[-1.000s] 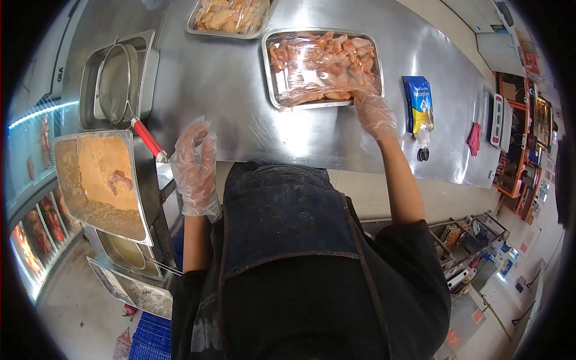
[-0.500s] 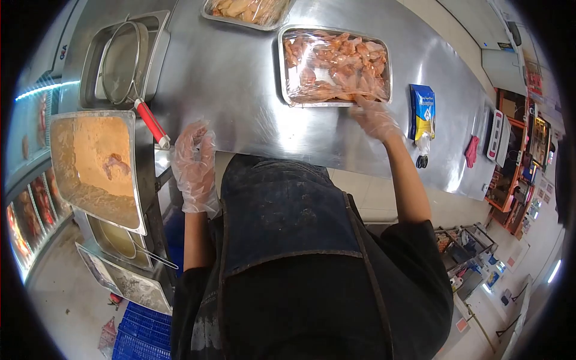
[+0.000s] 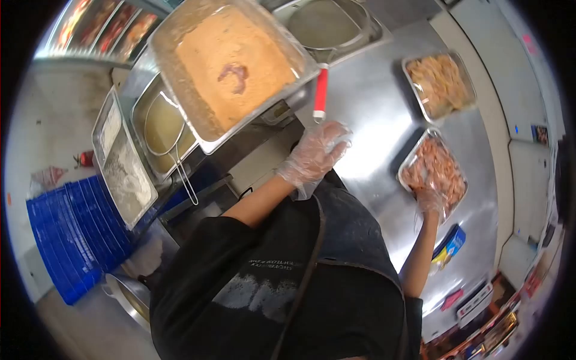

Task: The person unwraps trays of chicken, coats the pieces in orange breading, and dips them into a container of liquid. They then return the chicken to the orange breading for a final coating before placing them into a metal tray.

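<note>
My left hand (image 3: 319, 155), in a clear plastic glove, hovers just below the red handle (image 3: 321, 93) of a strainer. Its fingers are loosely curled, with the thumb apart, and I see nothing between them. My right hand (image 3: 430, 201), gloved too, reaches over the near edge of a metal tray of raw chicken pieces (image 3: 437, 165). Its fingertips blur into the meat and shiny plastic film, so their grip is hidden. To the left, a deep metal pan (image 3: 207, 144) holds orange-tan coating with one raw chicken piece (image 3: 234, 77) in it.
Another film-covered tray (image 3: 441, 87) of pale pieces stands farther back. A blue-yellow packet (image 3: 450, 245) lies right of the chicken. Left are a pan of liquid with a wire strainer (image 3: 163, 128), a white powder tray (image 3: 123, 174) and blue crates (image 3: 75, 231).
The view has swung left, bringing the coating pan nearer the middle. My right hand has gone from the tray's near edge onto the chicken. My left hand stays near the red handle.
</note>
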`<state>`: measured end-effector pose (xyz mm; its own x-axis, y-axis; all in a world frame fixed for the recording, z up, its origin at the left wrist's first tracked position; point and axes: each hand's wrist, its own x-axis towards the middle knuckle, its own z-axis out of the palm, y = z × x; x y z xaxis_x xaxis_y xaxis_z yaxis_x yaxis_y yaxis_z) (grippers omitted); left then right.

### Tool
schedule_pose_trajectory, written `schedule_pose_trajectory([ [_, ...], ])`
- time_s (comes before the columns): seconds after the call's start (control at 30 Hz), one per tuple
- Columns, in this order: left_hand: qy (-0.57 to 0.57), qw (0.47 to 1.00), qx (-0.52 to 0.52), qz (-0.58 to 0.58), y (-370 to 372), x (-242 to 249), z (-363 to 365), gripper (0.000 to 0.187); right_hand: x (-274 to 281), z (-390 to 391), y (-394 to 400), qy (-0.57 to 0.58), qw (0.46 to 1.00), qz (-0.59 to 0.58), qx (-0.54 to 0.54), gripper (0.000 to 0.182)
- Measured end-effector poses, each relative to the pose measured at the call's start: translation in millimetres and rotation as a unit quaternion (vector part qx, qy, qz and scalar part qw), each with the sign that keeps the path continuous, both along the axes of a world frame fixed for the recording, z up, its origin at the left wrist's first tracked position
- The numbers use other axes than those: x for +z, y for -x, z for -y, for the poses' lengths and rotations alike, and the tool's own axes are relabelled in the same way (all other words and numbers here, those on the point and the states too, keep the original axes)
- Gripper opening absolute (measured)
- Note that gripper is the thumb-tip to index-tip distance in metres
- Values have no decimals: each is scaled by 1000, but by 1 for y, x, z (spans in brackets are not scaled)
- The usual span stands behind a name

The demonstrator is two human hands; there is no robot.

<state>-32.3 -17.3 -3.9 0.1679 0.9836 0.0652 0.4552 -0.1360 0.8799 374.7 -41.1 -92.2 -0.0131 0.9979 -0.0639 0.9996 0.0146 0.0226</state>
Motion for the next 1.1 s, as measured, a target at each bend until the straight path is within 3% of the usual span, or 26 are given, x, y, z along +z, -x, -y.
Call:
schedule_pose_trajectory([
  [0.03, 34, 997, -5, 62, 3, -2, -1, 23, -7, -2, -5, -36, 998, 36, 29, 66],
  [0.13, -28, 999, -1, 30, 18, -5, -1, 22, -31, -15, -24, -126, 975, 120, 140, 66],
  [0.2, -7, 997, 1, 73, 27, -3, 1, 21, -40, -16, -44, -184, 939, 175, 231, 67],
  [0.27, 11, 992, -36, 122, 36, 0, -1, 18, 21, -12, -30, 124, 979, 80, 141, 66],
  [0.33, -24, 992, -35, 117, 43, -1, 0, 17, 83, -23, 3, 328, 935, 117, 64, 64],
  [0.4, -83, 991, -33, 98, 49, -6, -2, 17, 128, -51, 47, 415, 877, 214, 119, 63],
  [0.43, -84, 991, -32, 99, 53, -5, -3, 17, 142, -68, 72, 395, 867, 242, 184, 63],
  [0.47, -33, 988, -22, 147, 56, -5, -4, 18, 168, -67, 106, 331, 938, -83, 61, 59],
  [0.5, 19, 981, -14, 193, 57, -4, -5, 19, 183, -65, 146, 223, 888, -397, -69, 57],
  [0.53, 17, 980, -16, 196, 60, -4, -5, 19, 165, -60, 182, 17, 857, -494, 146, 53],
  [0.57, 0, 989, -41, 141, 64, -3, -3, 19, 214, -86, 265, 161, 676, -717, -56, 39],
  [0.6, -26, 994, -56, 86, 66, 0, -6, 18, 221, -101, 309, 200, 634, -743, -69, 39],
  [0.63, -41, 994, -47, 89, 68, -1, -6, 18, 173, -137, 303, 317, 537, -781, -20, 37],
  [0.67, -54, 995, -52, 64, 67, -8, -4, 18, 199, -129, 363, 305, 485, -817, -68, 35],
  [0.7, -65, 996, -59, 36, 68, -12, -3, 17, 192, -146, 388, 389, 406, -827, 25, 29],
  [0.73, -73, 993, -50, 74, 69, -12, -4, 17, 179, -150, 412, 373, 431, -820, -61, 30],
  [0.77, -76, 993, -48, 73, 69, -17, -4, 17, 153, -161, 421, 373, 432, -819, -57, 30],
  [0.8, -60, 995, -41, 62, 69, -25, -2, 20, 120, -169, 426, 228, 632, -729, 132, 30],
  [0.83, -41, 997, -38, 53, 68, -29, 1, 24, 103, -170, 425, 59, 768, -562, 303, 31],
  [0.9, -12, 998, -48, 46, 75, 0, 0, 22, 116, -163, 392, 45, 767, -594, 239, 31],
  [0.97, 67, 994, -31, 84, 75, 11, 4, 20, 154, -139, 342, 69, 741, -664, 72, 35],
  [1.0, 41, 993, -44, 97, 74, 15, 6, 16, 149, -131, 306, 89, 729, -677, -46, 39],
  [1.07, 3, 995, -54, 82, 64, 3, 9, 14, 153, -103, 240, 22, 720, -683, -117, 38],
  [1.1, -70, 997, -36, -1, 58, 17, 10, 12, 150, -80, 199, -31, 730, -665, -153, 37],
])
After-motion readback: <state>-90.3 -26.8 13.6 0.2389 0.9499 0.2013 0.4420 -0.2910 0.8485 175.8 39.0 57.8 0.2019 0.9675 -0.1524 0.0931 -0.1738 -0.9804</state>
